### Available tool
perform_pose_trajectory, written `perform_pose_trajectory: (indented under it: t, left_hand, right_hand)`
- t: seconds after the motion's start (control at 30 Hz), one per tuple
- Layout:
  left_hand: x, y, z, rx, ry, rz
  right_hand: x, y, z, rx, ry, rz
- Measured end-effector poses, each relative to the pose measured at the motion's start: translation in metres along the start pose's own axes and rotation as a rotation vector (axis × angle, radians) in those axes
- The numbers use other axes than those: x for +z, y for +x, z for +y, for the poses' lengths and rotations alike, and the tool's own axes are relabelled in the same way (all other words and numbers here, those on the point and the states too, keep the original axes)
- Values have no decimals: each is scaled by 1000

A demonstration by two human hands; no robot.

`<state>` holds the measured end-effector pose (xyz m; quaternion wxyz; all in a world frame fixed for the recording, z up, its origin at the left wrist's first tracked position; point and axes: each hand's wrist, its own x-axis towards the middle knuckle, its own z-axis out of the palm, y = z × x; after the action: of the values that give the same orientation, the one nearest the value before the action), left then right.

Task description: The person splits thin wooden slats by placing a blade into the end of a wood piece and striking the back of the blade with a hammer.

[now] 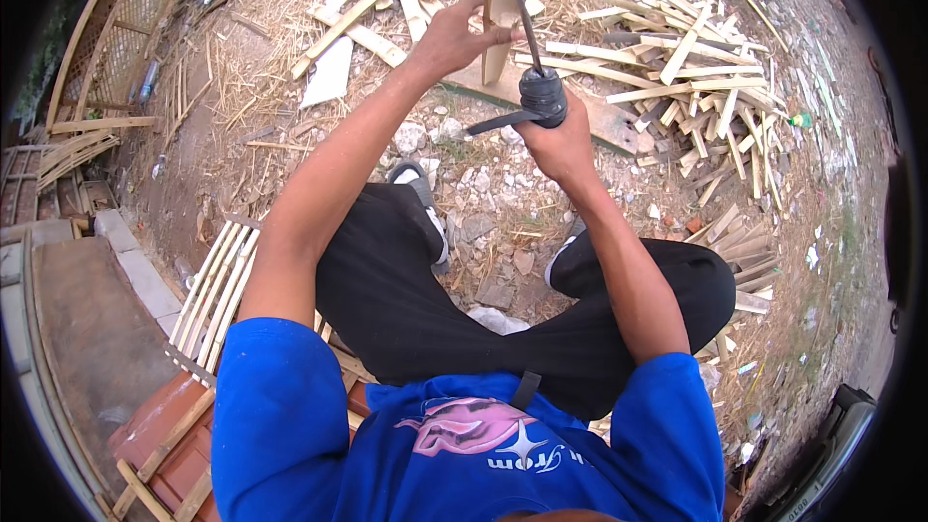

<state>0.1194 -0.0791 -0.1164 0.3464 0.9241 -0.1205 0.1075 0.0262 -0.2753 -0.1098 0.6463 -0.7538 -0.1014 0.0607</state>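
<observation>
Right hand clenched round the black-wrapped handle of a blade, upper centre, pointing to top edge. Left hand gripping a wood piece, upper centre, behind blade; blade contact unclear. Plank just below. Slat pile upper right, on littered ground.

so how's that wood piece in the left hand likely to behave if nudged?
Likely stiff: the wood piece shows no obvious sag in the left hand. Probably fairly light, since it looks thin and one hand holds it. Might tip if released, as it looks roughly upright over the plank; can't tell if its lower end rests there.
</observation>
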Motion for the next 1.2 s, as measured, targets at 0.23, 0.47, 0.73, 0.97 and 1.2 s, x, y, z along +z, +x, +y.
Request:
perform_pose_trajectory:
  t: [0.23, 0.47, 0.73, 0.97, 1.2]
  left_hand:
    - [6, 1, -5, -48, -336, 47]
    - [3, 9, -7, -17, -382, 90]
    - [-20, 9, 12, 80, -199, 258]
    - [-19, 9, 6, 36, -27, -22]
    - [-6, -2, 0, -14, -197, 41]
  right_hand:
    - [1, 0, -4, 130, 107, 32]
    - [6, -6, -6, 48, 35, -21]
    - [3, -9, -32, -21, 47, -16]
    - [0, -9, -2, 67, 155, -6]
    - [-7, -3, -17, 373, 202, 21]
